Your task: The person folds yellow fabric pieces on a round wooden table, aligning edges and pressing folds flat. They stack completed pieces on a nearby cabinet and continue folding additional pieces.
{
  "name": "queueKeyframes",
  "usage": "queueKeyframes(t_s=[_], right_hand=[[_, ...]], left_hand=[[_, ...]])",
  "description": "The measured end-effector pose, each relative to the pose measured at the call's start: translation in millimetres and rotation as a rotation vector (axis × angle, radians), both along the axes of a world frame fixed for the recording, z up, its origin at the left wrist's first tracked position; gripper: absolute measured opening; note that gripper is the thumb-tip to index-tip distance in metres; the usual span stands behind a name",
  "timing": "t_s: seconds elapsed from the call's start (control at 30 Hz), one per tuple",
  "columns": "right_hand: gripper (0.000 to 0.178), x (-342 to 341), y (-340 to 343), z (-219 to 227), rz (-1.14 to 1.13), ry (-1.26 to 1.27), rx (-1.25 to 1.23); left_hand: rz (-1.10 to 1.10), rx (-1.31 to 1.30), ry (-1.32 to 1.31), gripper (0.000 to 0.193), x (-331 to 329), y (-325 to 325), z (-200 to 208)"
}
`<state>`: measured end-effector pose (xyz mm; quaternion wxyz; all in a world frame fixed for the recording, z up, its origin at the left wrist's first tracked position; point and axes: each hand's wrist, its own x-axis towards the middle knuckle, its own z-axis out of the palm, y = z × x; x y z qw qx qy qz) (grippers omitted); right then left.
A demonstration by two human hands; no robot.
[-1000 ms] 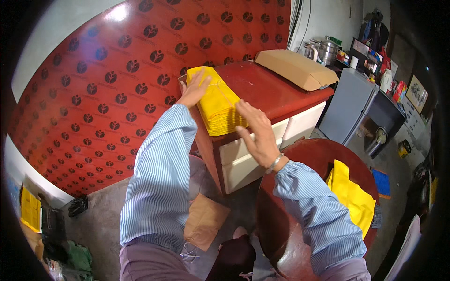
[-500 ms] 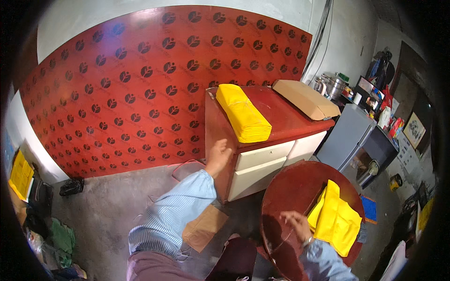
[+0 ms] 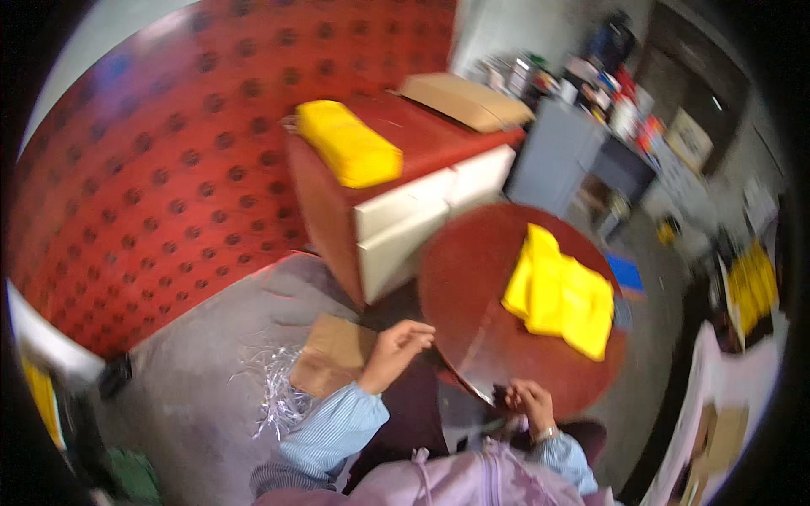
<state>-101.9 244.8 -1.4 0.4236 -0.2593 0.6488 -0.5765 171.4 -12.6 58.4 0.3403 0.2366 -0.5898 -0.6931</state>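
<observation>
A folded yellow cloth [image 3: 561, 291], its pieces lying over each other, rests on the round red table [image 3: 456, 253]. At the table's near left edge, my left hand [image 3: 401, 352] hovers with fingers extended and nothing in it. My right hand [image 3: 531, 405] is over the near rim, its fingers bent but apart. A small dark patch lies beside its fingertips; I cannot tell whether it is a shadow or a thing. Neither hand touches the yellow cloth. On the red cabinet [image 3: 325, 198] lies a thick stack of folded yellow cloth [image 3: 350, 143].
A flat cardboard box [image 3: 464, 99] is on the cabinet's far side. Brown cardboard [image 3: 333, 354] and a tangle of pale shiny strands [image 3: 278, 392] lie on the floor at left. A grey cabinet [image 3: 553, 156] stands behind the table. More yellow material [image 3: 751, 287] is at far right.
The view has swung right and down. My left hand has come away from the cabinet corner toward the table's near edge. My right hand has drawn back from beside the yellow cloth.
</observation>
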Motion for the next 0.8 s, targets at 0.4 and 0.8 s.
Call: queueKeyframes(t_s=[0.4,0.8], right_hand=[[0.027,-54.8,48.8,-26.5,-0.254,0.028,-0.03],[0.058,-110.6,-92.4,-16.8,-0.556,-0.556,-0.245]], left_hand=[[-0.735,-0.416,0.959,0.013,-30.8,134.9,248.5],[-0.231,-0.495,0.547,0.027,-141.4,129.1,202.1]])
